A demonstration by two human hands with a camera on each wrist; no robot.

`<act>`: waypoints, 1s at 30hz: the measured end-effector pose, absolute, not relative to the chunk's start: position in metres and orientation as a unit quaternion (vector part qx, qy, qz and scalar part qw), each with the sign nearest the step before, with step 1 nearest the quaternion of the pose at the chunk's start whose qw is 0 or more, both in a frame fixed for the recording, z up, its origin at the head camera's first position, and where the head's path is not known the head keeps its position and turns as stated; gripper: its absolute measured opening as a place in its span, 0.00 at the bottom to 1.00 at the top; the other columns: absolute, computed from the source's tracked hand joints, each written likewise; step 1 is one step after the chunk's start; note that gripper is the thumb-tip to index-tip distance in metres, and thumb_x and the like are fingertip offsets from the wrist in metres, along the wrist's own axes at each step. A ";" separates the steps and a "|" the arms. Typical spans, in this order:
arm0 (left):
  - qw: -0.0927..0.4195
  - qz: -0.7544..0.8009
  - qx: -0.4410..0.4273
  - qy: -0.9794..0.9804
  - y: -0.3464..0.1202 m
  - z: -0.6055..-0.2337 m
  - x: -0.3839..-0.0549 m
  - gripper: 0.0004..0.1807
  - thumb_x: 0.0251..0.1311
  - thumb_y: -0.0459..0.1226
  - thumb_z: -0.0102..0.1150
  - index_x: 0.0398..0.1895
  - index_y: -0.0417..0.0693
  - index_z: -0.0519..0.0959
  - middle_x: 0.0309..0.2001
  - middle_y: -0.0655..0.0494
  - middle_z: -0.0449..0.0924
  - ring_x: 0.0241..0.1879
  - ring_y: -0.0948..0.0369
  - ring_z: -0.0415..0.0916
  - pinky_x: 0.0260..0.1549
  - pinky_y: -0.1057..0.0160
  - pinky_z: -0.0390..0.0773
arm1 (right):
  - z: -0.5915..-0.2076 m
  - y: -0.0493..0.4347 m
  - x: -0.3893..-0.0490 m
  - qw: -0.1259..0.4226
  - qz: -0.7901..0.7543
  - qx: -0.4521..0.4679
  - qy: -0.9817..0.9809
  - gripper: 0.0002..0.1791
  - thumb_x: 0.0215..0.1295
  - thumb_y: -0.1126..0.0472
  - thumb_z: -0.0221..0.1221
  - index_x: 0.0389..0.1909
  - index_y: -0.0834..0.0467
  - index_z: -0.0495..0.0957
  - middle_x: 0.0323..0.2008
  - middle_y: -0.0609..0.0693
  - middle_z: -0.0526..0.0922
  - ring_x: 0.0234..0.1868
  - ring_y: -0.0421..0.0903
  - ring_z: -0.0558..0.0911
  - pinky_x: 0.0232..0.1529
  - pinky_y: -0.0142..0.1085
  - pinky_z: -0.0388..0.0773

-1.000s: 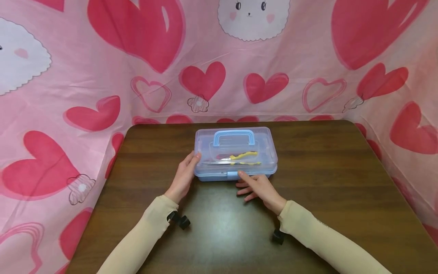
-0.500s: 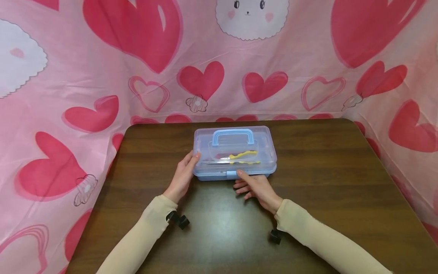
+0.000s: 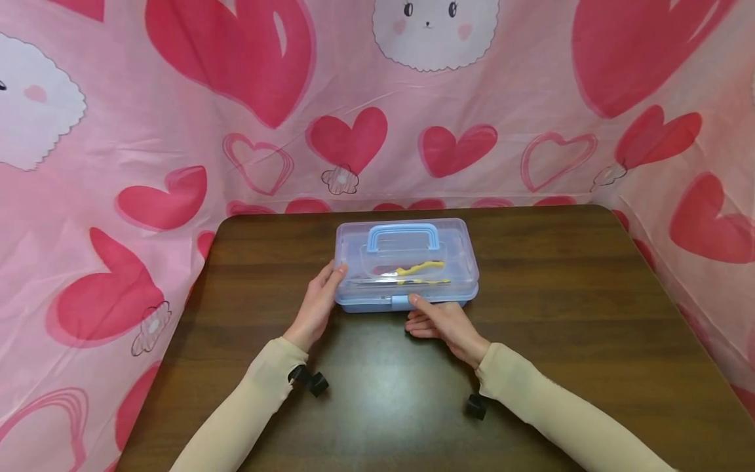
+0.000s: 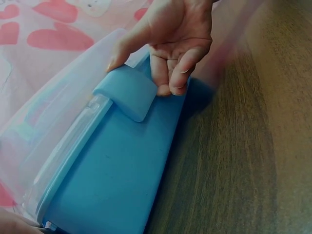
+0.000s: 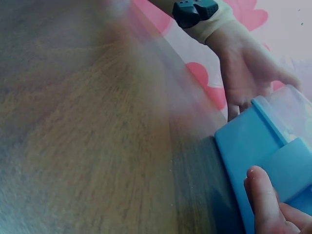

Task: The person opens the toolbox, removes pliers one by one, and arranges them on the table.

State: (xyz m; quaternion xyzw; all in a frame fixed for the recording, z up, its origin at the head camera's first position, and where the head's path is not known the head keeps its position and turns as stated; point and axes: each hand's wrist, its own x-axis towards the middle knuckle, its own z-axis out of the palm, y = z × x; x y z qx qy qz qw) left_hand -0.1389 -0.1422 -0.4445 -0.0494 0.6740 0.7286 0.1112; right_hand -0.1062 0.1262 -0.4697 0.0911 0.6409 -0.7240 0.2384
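Observation:
A storage box (image 3: 366,305) with a blue base, clear lid (image 3: 460,255) and blue carrying handle (image 3: 404,229) lies near the table's back edge. Scissors (image 3: 420,267) with yellow handles show through the closed lid. My left hand (image 3: 314,305) holds the box's left end, thumb on the lid's edge; its other fingers are partly hidden behind the box. At the front, my right hand (image 3: 445,324) has its thumb on top of the blue latch (image 4: 127,91). Its other fingers curl beneath, by the latch's lower edge, in the left wrist view.
The box stands on a dark brown wooden table (image 3: 560,314) with rounded back corners. A pink cloth (image 3: 259,85) with red hearts hangs behind and at both sides. Small black devices (image 3: 318,384) are worn at both wrists.
The right hand's lower fingers have drawn closer together and curled in under the latch. The left hand and the box stay in place.

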 end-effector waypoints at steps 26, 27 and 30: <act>0.119 0.725 -0.040 0.678 -0.144 -0.448 -0.139 0.39 0.79 0.52 0.50 0.83 0.41 0.53 0.78 0.44 0.60 0.77 0.50 0.59 0.77 0.44 0.58 | -0.463 0.148 -0.105 0.322 -0.663 -0.015 0.676 0.30 0.77 0.48 0.59 0.62 0.73 0.77 0.55 0.64 0.85 0.38 0.43 0.86 0.35 0.32 0.84; 0.120 0.724 -0.040 0.678 -0.144 -0.449 -0.139 0.39 0.79 0.52 0.50 0.83 0.42 0.53 0.78 0.44 0.60 0.77 0.49 0.59 0.77 0.44 0.58 | -0.462 0.148 -0.105 0.328 -0.662 -0.019 0.674 0.30 0.77 0.49 0.59 0.63 0.73 0.76 0.56 0.64 0.84 0.37 0.43 0.85 0.34 0.32 0.83; 0.122 0.722 -0.037 0.680 -0.146 -0.449 -0.139 0.40 0.79 0.53 0.50 0.83 0.42 0.53 0.78 0.44 0.60 0.77 0.49 0.59 0.77 0.44 0.57 | -0.462 0.151 -0.107 0.343 -0.653 -0.031 0.674 0.29 0.78 0.51 0.59 0.63 0.73 0.76 0.57 0.64 0.84 0.37 0.42 0.85 0.34 0.31 0.83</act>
